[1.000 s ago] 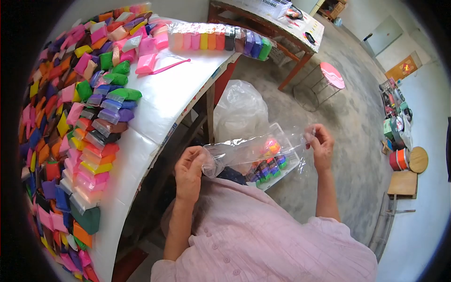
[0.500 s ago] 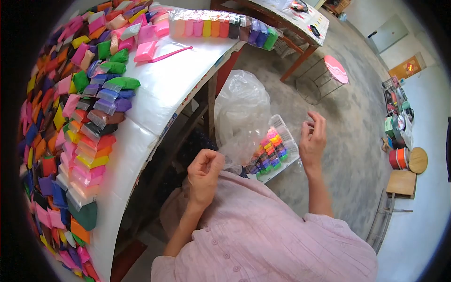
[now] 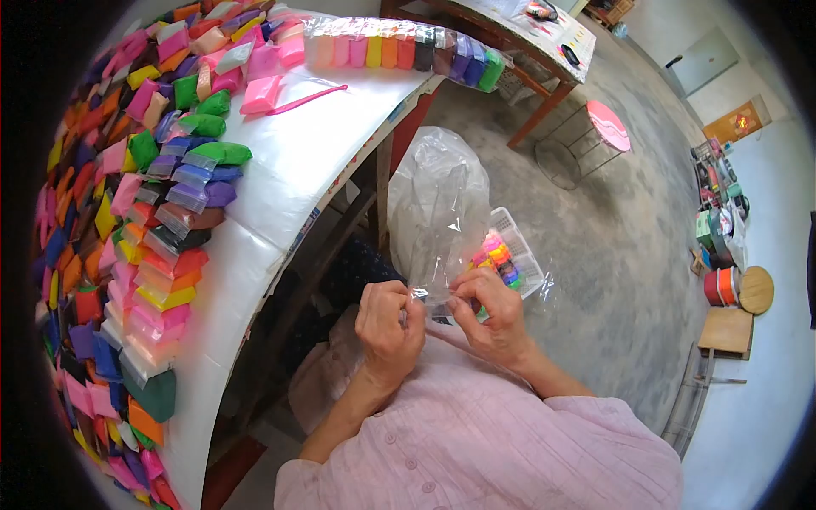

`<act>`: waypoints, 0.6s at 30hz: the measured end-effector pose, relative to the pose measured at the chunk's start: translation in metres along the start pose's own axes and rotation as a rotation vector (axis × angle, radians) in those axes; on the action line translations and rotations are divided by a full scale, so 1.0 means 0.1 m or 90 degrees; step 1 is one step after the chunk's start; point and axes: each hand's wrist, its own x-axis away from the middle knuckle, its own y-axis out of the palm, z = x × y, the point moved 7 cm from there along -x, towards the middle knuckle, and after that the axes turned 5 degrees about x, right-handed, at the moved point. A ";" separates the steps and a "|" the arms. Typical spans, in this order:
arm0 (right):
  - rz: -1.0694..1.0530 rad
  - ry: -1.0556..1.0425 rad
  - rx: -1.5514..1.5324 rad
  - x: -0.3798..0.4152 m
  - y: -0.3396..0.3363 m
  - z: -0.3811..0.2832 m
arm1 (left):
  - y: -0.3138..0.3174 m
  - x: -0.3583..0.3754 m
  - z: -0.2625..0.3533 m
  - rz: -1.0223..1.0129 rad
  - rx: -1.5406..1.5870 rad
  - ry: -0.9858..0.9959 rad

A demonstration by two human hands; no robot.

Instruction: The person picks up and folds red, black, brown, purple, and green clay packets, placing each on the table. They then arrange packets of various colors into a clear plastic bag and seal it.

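Note:
A clear plastic bag (image 3: 444, 234) stands upright between my hands, its near edge pinched on both sides. My left hand (image 3: 389, 333) is closed on the left corner, and my right hand (image 3: 490, 314) grips the right side. Just beyond them, a white basket (image 3: 520, 242) holds small coloured packs (image 3: 495, 252), partly hidden by my right hand. Behind the clear bag, a large whitish plastic bag (image 3: 425, 161) hangs beside the table.
On the left, a white-covered table (image 3: 289, 161) bears heaps of coloured packets (image 3: 102, 221), a pink stick (image 3: 310, 99) and a long filled bag (image 3: 399, 51) at its far end. A pink stool (image 3: 608, 127) and a wooden table (image 3: 510, 38) stand beyond.
My right hand has come left and down from over the floor to the clear bag and closed on it. The bag is now stretched upright between both hands; my left hand moved slightly right and down.

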 end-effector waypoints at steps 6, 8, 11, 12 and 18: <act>0.035 -0.026 0.021 0.06 -0.04 0.00 | -0.04 0.03 -0.15 0.052 0.015 -0.143; 0.031 -0.013 0.008 0.08 -0.05 0.02 | -0.03 0.07 -0.21 0.049 0.060 -0.231; 0.061 0.007 -0.012 0.11 -0.04 0.09 | -0.03 0.15 -0.34 0.062 0.105 -0.349; 0.059 0.006 -0.011 0.12 -0.04 0.10 | -0.02 0.17 -0.37 0.059 0.120 -0.377; 0.029 0.048 0.023 0.15 0.02 0.12 | 0.04 0.15 -0.32 0.033 0.112 -0.255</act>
